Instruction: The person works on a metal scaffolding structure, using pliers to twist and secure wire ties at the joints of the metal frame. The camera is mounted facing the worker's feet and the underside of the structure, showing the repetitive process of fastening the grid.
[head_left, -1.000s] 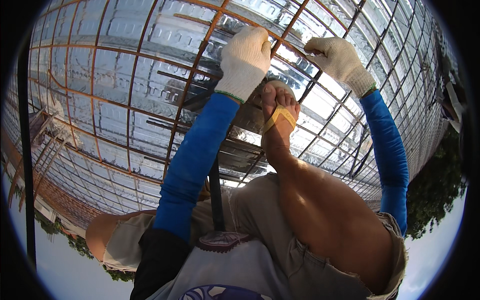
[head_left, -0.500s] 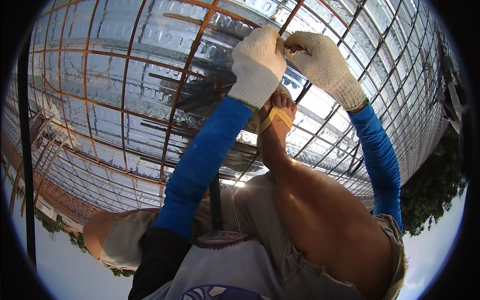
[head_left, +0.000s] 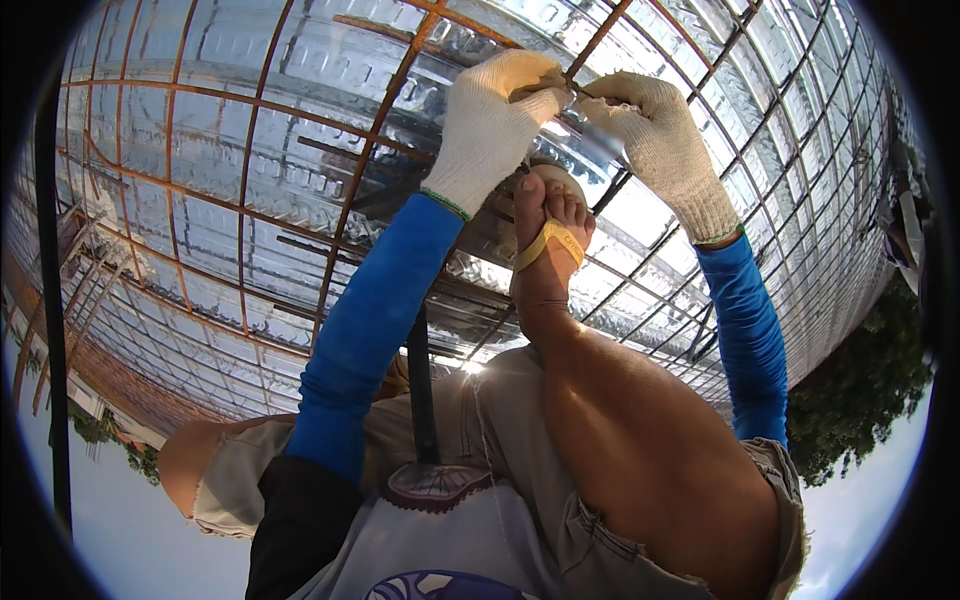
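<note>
White knit gloves with green cuff edging cover both of my hands. My left hand [head_left: 500, 115] is closed in a pinch, thumb against fingers, beside a crossing of the steel bar grid. Just right of that crossing, my right hand [head_left: 650, 140] pinches too, its fingertips curled toward the left hand's. A thin dark strand seems to lie between the fingertips, too small to make out. Rusty reinforcing bars [head_left: 397, 85] form the grid under both hands. My foot, in a sandal with a yellow strap [head_left: 549, 243], rests just below them.
Shiny ribbed metal decking [head_left: 330, 60] lies beneath the bars. Several loose short bars lie on the grid left of my foot. A dark upright pole [head_left: 50, 300] stands at the far left. Tree foliage [head_left: 850, 385] shows at the right, beyond the grid's edge.
My left hand has turned and shifted left, so its thumb and fingers now show. The right hand has moved slightly right and down. A small gap has opened between the hands.
</note>
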